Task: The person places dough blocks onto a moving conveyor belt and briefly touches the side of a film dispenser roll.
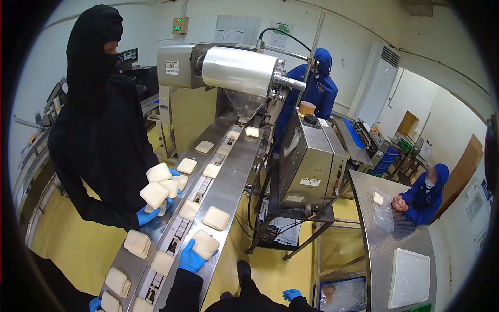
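My left hand (192, 258), in a blue glove, grips a square, crustless white sandwich (206, 244) above the steel ledge on the near side of the conveyor. Just beyond it, another square sandwich (216, 218) lies flat on the ledge. Several sandwiches sit in line on the conveyor chain (182, 226), among them one (162, 263) left of my wrist. My right hand (291, 295), also gloved in blue, hangs low over the yellow floor, away from the conveyor. Its fingers are loosely bent and nothing shows in them.
Across the conveyor, a co-worker in black (105, 148) holds several sandwiches (156, 194). Stacked sandwiches (137, 243) line the far ledge. A wrapping machine's film roll (239, 70) is ahead. An inkjet unit (308, 167) stands right, near a steel table (374, 241) with a white tray (409, 277).
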Demonstrator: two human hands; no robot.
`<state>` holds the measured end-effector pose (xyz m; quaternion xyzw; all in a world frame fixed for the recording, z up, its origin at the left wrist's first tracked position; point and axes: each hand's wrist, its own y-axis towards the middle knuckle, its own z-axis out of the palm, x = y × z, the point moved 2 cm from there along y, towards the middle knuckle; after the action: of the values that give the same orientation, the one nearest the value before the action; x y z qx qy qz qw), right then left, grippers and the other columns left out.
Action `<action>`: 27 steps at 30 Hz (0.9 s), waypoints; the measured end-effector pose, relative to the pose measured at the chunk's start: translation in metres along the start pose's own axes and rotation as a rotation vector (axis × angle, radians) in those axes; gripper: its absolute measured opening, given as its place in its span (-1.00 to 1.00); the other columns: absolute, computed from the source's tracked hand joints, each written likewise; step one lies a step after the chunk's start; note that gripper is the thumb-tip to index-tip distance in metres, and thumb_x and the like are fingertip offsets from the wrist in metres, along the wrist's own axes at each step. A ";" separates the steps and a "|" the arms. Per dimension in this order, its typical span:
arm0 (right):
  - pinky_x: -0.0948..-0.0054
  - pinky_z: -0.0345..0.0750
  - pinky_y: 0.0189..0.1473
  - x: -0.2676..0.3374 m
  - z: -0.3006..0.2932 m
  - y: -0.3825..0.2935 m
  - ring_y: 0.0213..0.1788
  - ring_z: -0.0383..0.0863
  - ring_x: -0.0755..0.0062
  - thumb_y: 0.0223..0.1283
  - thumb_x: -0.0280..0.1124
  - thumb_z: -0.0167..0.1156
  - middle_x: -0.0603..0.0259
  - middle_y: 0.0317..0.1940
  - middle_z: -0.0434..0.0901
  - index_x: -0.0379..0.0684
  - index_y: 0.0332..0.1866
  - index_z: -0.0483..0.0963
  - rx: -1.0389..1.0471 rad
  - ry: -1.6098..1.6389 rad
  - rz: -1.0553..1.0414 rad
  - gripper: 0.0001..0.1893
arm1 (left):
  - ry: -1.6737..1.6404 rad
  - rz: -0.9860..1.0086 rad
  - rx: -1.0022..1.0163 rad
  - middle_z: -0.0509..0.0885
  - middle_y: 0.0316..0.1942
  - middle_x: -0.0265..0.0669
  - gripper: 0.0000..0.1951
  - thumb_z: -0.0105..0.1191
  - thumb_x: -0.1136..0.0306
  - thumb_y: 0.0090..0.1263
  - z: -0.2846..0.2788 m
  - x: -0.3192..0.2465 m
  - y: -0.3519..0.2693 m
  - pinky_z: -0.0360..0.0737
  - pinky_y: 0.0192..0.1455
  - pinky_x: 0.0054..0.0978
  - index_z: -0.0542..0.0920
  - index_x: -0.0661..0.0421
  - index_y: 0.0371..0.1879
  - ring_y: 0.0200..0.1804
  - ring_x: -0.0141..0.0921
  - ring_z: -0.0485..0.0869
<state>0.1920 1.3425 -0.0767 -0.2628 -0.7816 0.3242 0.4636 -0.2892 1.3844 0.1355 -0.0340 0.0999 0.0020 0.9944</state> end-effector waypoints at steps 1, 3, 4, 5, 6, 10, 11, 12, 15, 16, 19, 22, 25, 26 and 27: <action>0.51 0.53 -0.33 -0.001 0.000 0.000 -0.35 0.69 0.54 0.21 -0.23 0.17 0.30 -0.33 0.71 -0.09 -0.20 0.62 0.007 -0.041 0.004 -0.79 | -0.021 -0.009 0.055 0.26 0.33 0.07 -0.37 -0.22 0.05 0.44 0.002 0.000 -0.001 0.13 0.40 0.09 0.15 0.24 0.36 0.37 -0.02 0.26; 0.51 0.52 -0.34 -0.001 -0.001 -0.001 -0.35 0.68 0.54 0.21 -0.23 0.16 0.30 -0.32 0.71 -0.09 -0.20 0.62 0.007 -0.023 0.005 -0.79 | 0.009 0.002 -0.010 0.27 0.33 0.06 -0.37 -0.21 0.05 0.44 0.002 0.000 -0.001 0.12 0.39 0.13 0.15 0.23 0.36 0.36 -0.02 0.26; 0.52 0.52 -0.34 0.000 -0.001 -0.002 -0.35 0.68 0.54 0.22 -0.23 0.16 0.30 -0.32 0.71 -0.09 -0.20 0.63 0.006 -0.013 0.005 -0.79 | 0.006 -0.005 0.037 0.27 0.33 0.06 -0.37 -0.21 0.05 0.43 0.003 -0.001 -0.001 0.12 0.39 0.15 0.16 0.22 0.36 0.36 -0.02 0.26; 0.52 0.52 -0.34 0.002 0.000 -0.003 -0.35 0.68 0.54 0.22 -0.24 0.16 0.30 -0.32 0.71 -0.09 -0.20 0.63 0.007 -0.008 -0.001 -0.80 | 0.008 -0.003 -0.020 0.27 0.32 0.05 -0.37 -0.18 0.05 0.43 0.002 -0.001 -0.001 0.12 0.38 0.15 0.16 0.23 0.36 0.36 -0.02 0.26; 0.52 0.52 -0.35 0.004 0.000 -0.005 -0.36 0.68 0.55 0.22 -0.25 0.16 0.30 -0.32 0.71 -0.09 -0.20 0.63 0.007 -0.002 -0.008 -0.80 | 0.002 -0.008 -0.028 0.28 0.32 0.04 -0.37 -0.16 0.06 0.42 0.001 -0.001 0.000 0.12 0.38 0.15 0.16 0.24 0.35 0.36 -0.01 0.27; 0.53 0.51 -0.34 0.009 0.002 -0.010 -0.36 0.68 0.55 0.21 -0.27 0.17 0.30 -0.33 0.71 -0.08 -0.19 0.63 0.013 0.018 0.000 -0.82 | -0.026 -0.020 0.031 0.28 0.32 0.04 -0.37 -0.14 0.06 0.42 -0.004 -0.001 0.002 0.13 0.38 0.15 0.18 0.24 0.34 0.36 -0.01 0.27; 0.54 0.51 -0.34 0.010 0.003 -0.009 -0.35 0.68 0.56 0.22 -0.27 0.17 0.31 -0.33 0.71 -0.08 -0.19 0.63 0.004 -0.019 -0.006 -0.82 | -0.016 -0.010 -0.028 0.28 0.32 0.03 -0.38 -0.17 0.05 0.43 -0.007 -0.002 0.002 0.11 0.38 0.17 0.18 0.22 0.35 0.36 -0.02 0.27; 0.55 0.51 -0.35 0.009 0.004 -0.009 -0.35 0.68 0.56 0.22 -0.27 0.16 0.31 -0.33 0.71 -0.08 -0.18 0.63 0.002 -0.029 -0.003 -0.82 | -0.017 -0.012 -0.031 0.28 0.32 0.03 -0.38 -0.19 0.04 0.43 -0.009 -0.002 0.003 0.10 0.39 0.18 0.18 0.21 0.35 0.36 -0.02 0.27; 0.53 0.54 -0.33 0.006 0.006 -0.001 -0.35 0.68 0.55 0.23 -0.29 0.15 0.29 -0.34 0.70 -0.10 -0.18 0.63 0.011 -0.037 -0.027 -0.81 | -0.014 -0.019 -0.037 0.29 0.32 0.02 -0.39 -0.21 0.03 0.44 -0.012 -0.002 0.004 0.09 0.39 0.20 0.19 0.19 0.35 0.36 -0.03 0.27; 0.52 0.55 -0.33 0.005 0.005 0.002 -0.35 0.68 0.54 0.24 -0.30 0.15 0.28 -0.34 0.70 -0.11 -0.18 0.63 0.010 -0.029 -0.006 -0.81 | -0.011 -0.025 0.017 0.29 0.32 0.01 -0.39 -0.21 0.03 0.44 -0.011 -0.002 0.004 0.09 0.39 0.20 0.20 0.19 0.35 0.36 -0.03 0.27; 0.47 0.59 -0.26 0.009 -0.002 0.017 -0.33 0.67 0.50 0.25 -0.34 0.13 0.23 -0.34 0.69 -0.16 -0.19 0.64 0.085 -0.227 -0.103 -0.81 | 0.013 -0.019 0.035 0.29 0.32 0.01 -0.39 -0.21 0.02 0.44 -0.012 -0.003 0.003 0.08 0.39 0.21 0.20 0.18 0.35 0.37 -0.03 0.27; 0.45 0.57 -0.26 0.025 -0.028 0.035 -0.41 0.63 0.50 0.14 -0.21 0.21 0.26 -0.46 0.67 -0.18 -0.32 0.64 0.130 -0.259 -0.268 -0.76 | -0.031 -0.054 0.013 0.29 0.33 0.02 -0.39 -0.20 0.03 0.44 -0.012 -0.002 0.003 0.08 0.38 0.22 0.20 0.18 0.34 0.36 -0.02 0.27; 0.42 0.57 -0.23 0.044 -0.051 0.051 -0.40 0.63 0.43 0.11 -0.16 0.22 0.21 -0.46 0.67 -0.18 -0.34 0.63 0.113 -0.223 -0.369 -0.73 | -0.010 -0.037 -0.014 0.28 0.33 0.02 -0.39 -0.20 0.02 0.43 -0.015 -0.002 0.004 0.10 0.39 0.21 0.20 0.19 0.34 0.36 -0.02 0.28; 0.38 0.57 -0.21 0.049 -0.051 0.057 -0.39 0.64 0.38 0.09 -0.13 0.21 0.19 -0.44 0.67 -0.17 -0.33 0.63 0.069 -0.334 -0.356 -0.71 | 0.001 -0.029 -0.073 0.28 0.33 0.03 -0.39 -0.20 0.02 0.43 -0.016 -0.002 0.004 0.10 0.39 0.20 0.20 0.20 0.34 0.36 -0.01 0.28; 0.35 0.57 -0.20 0.053 -0.050 0.063 -0.37 0.65 0.33 0.07 -0.10 0.20 0.17 -0.43 0.68 -0.16 -0.33 0.64 0.032 -0.437 -0.295 -0.68 | 0.004 -0.029 -0.065 0.28 0.33 0.03 -0.39 -0.20 0.02 0.43 -0.017 -0.002 0.004 0.10 0.39 0.19 0.20 0.20 0.34 0.36 -0.01 0.28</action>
<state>0.2210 1.4345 -0.0765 -0.0625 -0.8879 0.3145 0.3299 -0.2943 1.3873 0.1190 -0.0678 0.1013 -0.0091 0.9925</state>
